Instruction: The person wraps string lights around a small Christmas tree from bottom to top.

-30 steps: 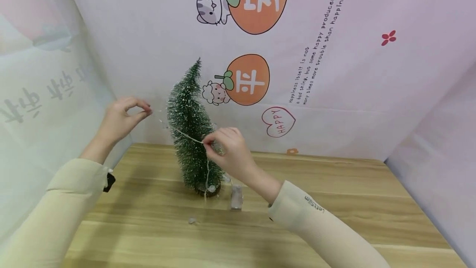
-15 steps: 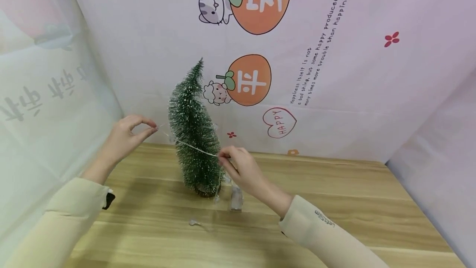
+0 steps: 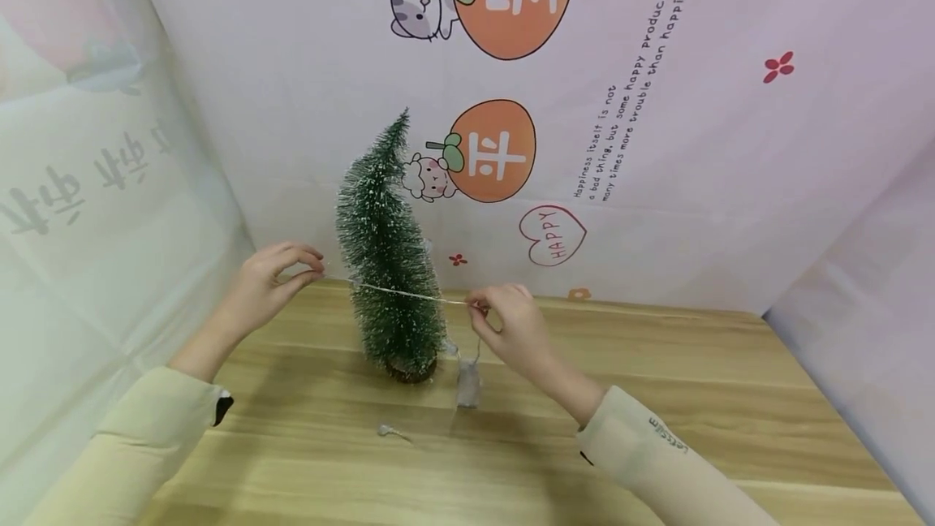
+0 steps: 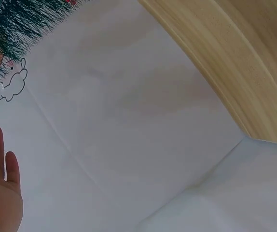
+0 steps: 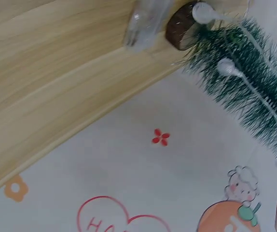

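A small artificial Christmas tree (image 3: 390, 258), its tips flecked white, stands on a round brown base (image 3: 411, 370). Across its front runs a thin pale string of lights (image 3: 416, 295), nearly level and taut. Thumb and forefinger of my left hand (image 3: 266, 291) pinch the string left of the tree. On the right side, my right hand (image 3: 519, 331) pinches it, and a length hangs below the fingers. A clear battery box (image 3: 469, 384) is just below that hanging length. The right wrist view shows round clear bulbs (image 5: 228, 67) on the string against the branches.
A wooden table (image 3: 621, 396) carries everything. Near its front lies a small clear bulb (image 3: 383, 430) with a short wire tail. Behind rises a printed cloth backdrop (image 3: 679, 250), and a white cloth wall (image 3: 146, 209) stands close to the left arm.
My right hand has moved right and down, drawing the string across the tree. My left hand has come down and slightly right. The string has gone from slanted to almost level.
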`<act>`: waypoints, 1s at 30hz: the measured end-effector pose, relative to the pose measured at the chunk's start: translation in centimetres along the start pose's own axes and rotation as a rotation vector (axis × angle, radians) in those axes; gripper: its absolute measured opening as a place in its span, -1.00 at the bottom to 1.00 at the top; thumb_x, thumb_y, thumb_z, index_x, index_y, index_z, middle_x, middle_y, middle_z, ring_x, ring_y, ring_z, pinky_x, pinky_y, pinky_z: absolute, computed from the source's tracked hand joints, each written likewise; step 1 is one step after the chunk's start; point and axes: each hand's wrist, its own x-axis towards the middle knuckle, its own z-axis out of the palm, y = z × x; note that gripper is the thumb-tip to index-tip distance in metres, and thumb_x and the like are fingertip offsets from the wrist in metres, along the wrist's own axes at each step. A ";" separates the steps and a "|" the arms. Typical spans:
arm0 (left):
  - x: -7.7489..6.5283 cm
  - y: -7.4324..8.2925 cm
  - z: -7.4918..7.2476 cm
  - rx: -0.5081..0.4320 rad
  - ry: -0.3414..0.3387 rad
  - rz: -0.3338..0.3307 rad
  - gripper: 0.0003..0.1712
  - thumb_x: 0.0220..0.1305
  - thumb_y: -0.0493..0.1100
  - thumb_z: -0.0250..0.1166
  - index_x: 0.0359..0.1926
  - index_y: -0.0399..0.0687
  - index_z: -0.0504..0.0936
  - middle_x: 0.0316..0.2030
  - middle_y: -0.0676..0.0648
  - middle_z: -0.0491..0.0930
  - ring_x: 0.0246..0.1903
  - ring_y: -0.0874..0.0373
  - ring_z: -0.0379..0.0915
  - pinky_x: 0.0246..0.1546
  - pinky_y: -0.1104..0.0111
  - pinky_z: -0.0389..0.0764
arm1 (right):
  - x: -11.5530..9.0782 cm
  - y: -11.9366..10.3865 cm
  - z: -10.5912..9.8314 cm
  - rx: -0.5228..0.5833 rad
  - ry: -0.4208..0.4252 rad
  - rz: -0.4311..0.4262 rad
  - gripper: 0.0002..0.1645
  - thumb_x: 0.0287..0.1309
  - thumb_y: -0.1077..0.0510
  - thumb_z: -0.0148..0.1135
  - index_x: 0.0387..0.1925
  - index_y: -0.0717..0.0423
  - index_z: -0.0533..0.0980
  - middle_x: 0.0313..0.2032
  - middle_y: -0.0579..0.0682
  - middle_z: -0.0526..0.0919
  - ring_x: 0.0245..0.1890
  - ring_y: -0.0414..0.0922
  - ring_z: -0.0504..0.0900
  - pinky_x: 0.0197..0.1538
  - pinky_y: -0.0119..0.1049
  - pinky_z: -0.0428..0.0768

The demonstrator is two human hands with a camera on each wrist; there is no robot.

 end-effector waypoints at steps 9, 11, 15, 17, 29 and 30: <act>0.2 0.4 0.1 -0.004 -0.032 -0.026 -0.74 -0.10 -0.51 0.38 -0.35 -0.17 0.67 -0.35 -0.09 0.73 -0.29 0.05 0.59 -0.01 0.50 0.42 | -0.5 1.3 -0.6 -0.051 0.062 0.064 -0.80 -0.04 0.42 0.30 -0.32 0.20 0.55 -0.22 0.17 0.59 -0.24 0.02 0.62 -0.17 -0.21 0.65; 0.2 0.5 0.1 -0.005 -0.030 -0.025 -0.74 -0.10 -0.51 0.38 -0.35 -0.17 0.67 -0.36 -0.09 0.73 -0.30 0.03 0.60 -0.01 0.49 0.42 | -0.6 1.3 -0.7 0.005 0.070 0.121 -0.77 -0.03 0.45 0.29 -0.27 0.27 0.52 -0.13 0.26 0.53 -0.21 0.06 0.63 -0.18 -0.22 0.69; 0.2 0.5 0.1 -0.011 -0.015 -0.029 -0.74 -0.12 -0.52 0.39 -0.36 -0.18 0.67 -0.37 -0.10 0.73 -0.31 0.05 0.59 -0.03 0.55 0.41 | -0.7 1.5 -0.8 0.109 0.085 0.245 -0.82 0.04 0.45 0.28 -0.25 0.34 0.53 -0.11 0.28 0.51 -0.26 0.06 0.67 -0.23 -0.29 0.72; 0.1 0.6 0.1 -0.011 -0.011 -0.034 -0.74 -0.12 -0.51 0.39 -0.36 -0.18 0.67 -0.37 -0.10 0.73 -0.31 0.06 0.58 -0.04 0.59 0.40 | -0.7 1.6 -0.9 0.103 0.093 0.278 -0.87 0.04 0.40 0.31 -0.30 0.32 0.59 -0.20 0.22 0.57 -0.32 0.00 0.69 -0.29 -0.33 0.72; -0.5 0.5 0.7 0.002 -0.028 -0.015 -0.72 -0.16 -0.51 0.42 -0.37 -0.16 0.67 -0.36 -0.09 0.72 -0.31 0.02 0.59 -0.01 0.70 0.38 | -1.2 3.2 -2.8 -0.138 0.117 0.142 -0.90 -0.01 0.30 0.40 -0.37 0.15 0.68 -0.44 -0.01 0.73 -0.41 -0.12 0.69 -0.35 -0.27 0.63; -0.6 0.5 0.8 -0.004 -0.023 -0.016 -0.72 -0.18 -0.51 0.42 -0.38 -0.17 0.67 -0.37 -0.10 0.72 -0.32 0.02 0.59 -0.01 0.71 0.37 | -1.3 3.4 -3.0 -0.151 0.118 0.128 -0.89 -0.03 0.31 0.40 -0.37 0.15 0.67 -0.44 0.00 0.73 -0.40 -0.11 0.69 -0.34 -0.26 0.63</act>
